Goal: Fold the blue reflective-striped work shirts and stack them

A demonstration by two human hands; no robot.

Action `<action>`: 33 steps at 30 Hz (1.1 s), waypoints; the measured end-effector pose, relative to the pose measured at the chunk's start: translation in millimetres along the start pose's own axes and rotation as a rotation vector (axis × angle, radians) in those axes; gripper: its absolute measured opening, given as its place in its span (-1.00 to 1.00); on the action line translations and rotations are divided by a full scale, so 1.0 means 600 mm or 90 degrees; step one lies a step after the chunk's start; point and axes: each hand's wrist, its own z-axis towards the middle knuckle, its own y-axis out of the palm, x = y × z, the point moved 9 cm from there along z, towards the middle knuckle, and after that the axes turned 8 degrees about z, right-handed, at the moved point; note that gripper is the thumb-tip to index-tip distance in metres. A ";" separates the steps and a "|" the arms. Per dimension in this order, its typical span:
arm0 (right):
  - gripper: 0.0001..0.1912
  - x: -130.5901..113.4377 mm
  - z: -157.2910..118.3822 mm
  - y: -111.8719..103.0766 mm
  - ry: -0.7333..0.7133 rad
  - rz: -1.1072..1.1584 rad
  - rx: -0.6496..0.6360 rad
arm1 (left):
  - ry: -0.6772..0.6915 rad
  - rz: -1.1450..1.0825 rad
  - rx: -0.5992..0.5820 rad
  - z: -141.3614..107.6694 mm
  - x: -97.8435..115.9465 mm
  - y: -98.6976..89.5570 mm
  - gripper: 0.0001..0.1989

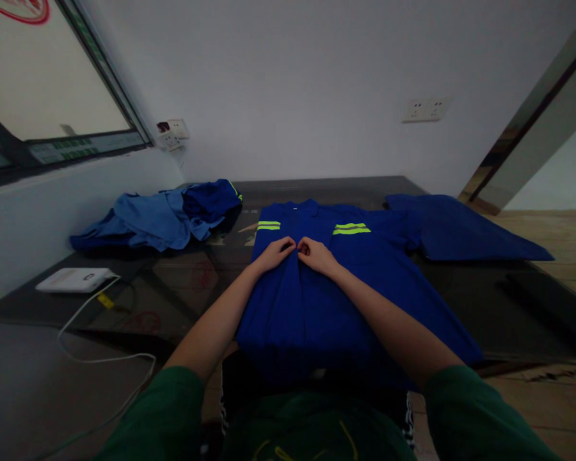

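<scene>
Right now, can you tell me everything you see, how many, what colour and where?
Collared cloth shirt with yellow-green stripes: one, blue, mid-table
Crumpled cloth pile: one, light and dark blue, back left
Flat smooth cloth-like piece: one, dark blue, right
Flat rectangular device: one, white, left
Thin cable: one, white, from the device
Small tag: one, yellow, by the cable
Glossy table: one, dark, under the shirt
Wall sockets: two groups, white, back wall
Metal-framed window: one, dark-framed, upper left
Wooden floor: one, brown, right
Short-sleeved top: one, green, bottom
Left hand: one, bare, shirt front
Right hand: one, bare, shirt front
</scene>
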 end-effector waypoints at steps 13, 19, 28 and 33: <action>-0.79 -0.029 -0.015 -0.007 0.029 -0.171 0.054 | -0.012 0.010 -0.004 0.005 -0.018 0.009 -0.72; -0.80 -0.017 -0.015 -0.011 0.051 -0.148 0.055 | 0.046 0.049 -0.003 0.011 -0.013 0.014 -0.71; -0.79 0.015 0.008 0.014 0.027 -0.024 -0.021 | 0.039 0.036 0.004 0.000 -0.002 -0.011 -0.81; -0.83 0.014 0.014 0.022 -0.016 0.011 -0.095 | 0.028 0.101 -0.022 0.004 -0.002 0.000 -0.86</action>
